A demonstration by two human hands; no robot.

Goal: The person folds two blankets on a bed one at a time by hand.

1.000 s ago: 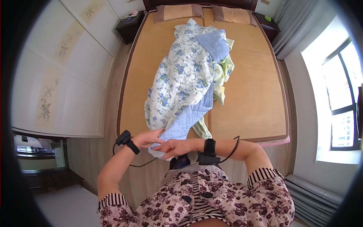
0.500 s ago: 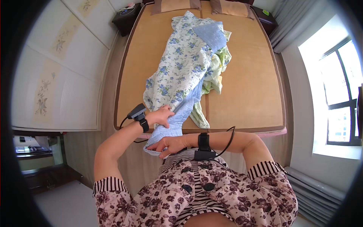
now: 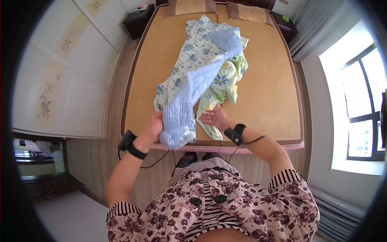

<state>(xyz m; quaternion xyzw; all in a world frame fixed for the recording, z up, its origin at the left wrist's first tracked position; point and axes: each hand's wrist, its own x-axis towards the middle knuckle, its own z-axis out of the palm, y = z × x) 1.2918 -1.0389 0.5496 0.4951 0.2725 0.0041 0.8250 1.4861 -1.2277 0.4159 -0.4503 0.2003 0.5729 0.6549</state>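
Note:
A white quilt with blue flowers (image 3: 193, 56) lies lengthwise on the bed, its plain blue underside (image 3: 183, 94) folded over along the right and near end. At the quilt's near left edge, my left hand (image 3: 154, 126) is closed on the fabric. My right hand (image 3: 216, 117) is open with spread fingers, palm partly up, to the right of the quilt and over the near end of a green and yellow flowered cloth (image 3: 225, 80). That cloth lies partly under the quilt. Both wrists carry black strapped devices with cables.
The bed (image 3: 266, 88) has a tan mat with a dark border. Two pillows (image 3: 250, 13) lie at its head, with dark nightstands (image 3: 139, 21) on both sides. White wardrobe doors (image 3: 68, 72) stand at left; a window (image 3: 363, 109) and grey curtain (image 3: 316, 28) are at right.
The quilt's near end has been turned over and spread further up the bed, showing more blue underside. My right hand has let go and moved right; my left hand has shifted to the left edge.

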